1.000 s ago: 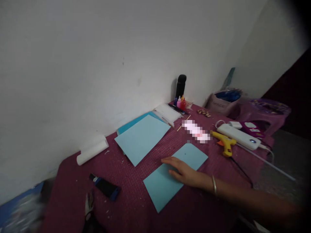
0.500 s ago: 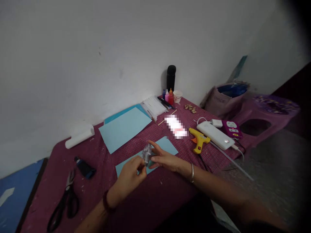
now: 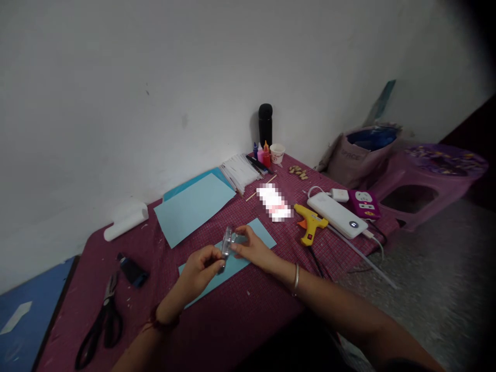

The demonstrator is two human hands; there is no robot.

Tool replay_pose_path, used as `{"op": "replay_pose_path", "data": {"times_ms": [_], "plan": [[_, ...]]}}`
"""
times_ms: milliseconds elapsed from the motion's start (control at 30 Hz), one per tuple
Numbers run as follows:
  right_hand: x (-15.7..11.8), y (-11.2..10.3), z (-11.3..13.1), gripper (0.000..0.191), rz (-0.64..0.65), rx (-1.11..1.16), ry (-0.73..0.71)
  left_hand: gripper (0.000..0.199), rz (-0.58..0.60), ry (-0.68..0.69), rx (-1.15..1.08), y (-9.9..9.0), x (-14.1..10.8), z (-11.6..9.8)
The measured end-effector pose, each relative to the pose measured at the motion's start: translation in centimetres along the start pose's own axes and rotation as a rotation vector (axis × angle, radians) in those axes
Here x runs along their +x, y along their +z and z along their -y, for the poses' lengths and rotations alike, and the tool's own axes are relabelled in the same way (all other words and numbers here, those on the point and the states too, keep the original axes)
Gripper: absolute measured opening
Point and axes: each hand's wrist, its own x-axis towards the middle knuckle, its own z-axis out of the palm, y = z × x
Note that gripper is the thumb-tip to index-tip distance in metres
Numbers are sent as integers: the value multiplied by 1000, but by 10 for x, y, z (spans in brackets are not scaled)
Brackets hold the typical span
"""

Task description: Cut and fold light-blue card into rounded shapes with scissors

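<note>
Between my two hands, above the table, is a small clear, shiny plastic object [image 3: 227,242]; its exact kind I cannot make out. My left hand [image 3: 199,271] pinches its lower left end with thumb and fingers. From the other side my right hand [image 3: 253,249] grips the object's right edge, with thumb and index finger against it. Below both hands lies a light blue paper strip [image 3: 237,264], partly covered by them. A larger light blue sheet [image 3: 194,206] lies farther back to the left.
Scissors [image 3: 106,315], a dark blue tube-like tool [image 3: 132,269] and a white roll [image 3: 126,222] lie left. To the right are a yellow glue gun [image 3: 311,223], a white power bank [image 3: 337,213] and a purple socket strip [image 3: 364,204]. Paint bottles [image 3: 263,156] and a paper cup [image 3: 277,153] stand behind.
My right hand's fingers have closed in from a spread pose onto the clear object, which has turned. Both hands have shifted slightly left in view.
</note>
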Motion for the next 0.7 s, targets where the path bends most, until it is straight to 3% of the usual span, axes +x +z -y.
{"op": "replay_pose_path", "data": {"times_ms": [133, 233, 367, 500, 600, 700], "plan": [[-1, 0, -1, 38, -72, -255, -194, 15, -52, -9, -46, -1, -10, 10], [-2, -4, 6, 23, 8, -346, -286, 14, -81, -21, -124, -3, -15, 15], [-1, -12, 16, 17, 128, -373, -298, 16, -175, -61, -326, -7, -18, 22], [3, -17, 20, 22, 111, -267, -191, 17, -384, -67, -441, -22, -24, 26], [3, -17, 19, 26, 70, -166, -56, 18, -557, -71, -226, -46, -40, 25], [0, -15, 16, 29, 26, -141, 27, 16, -761, -111, 197, -82, -70, 29]]}}
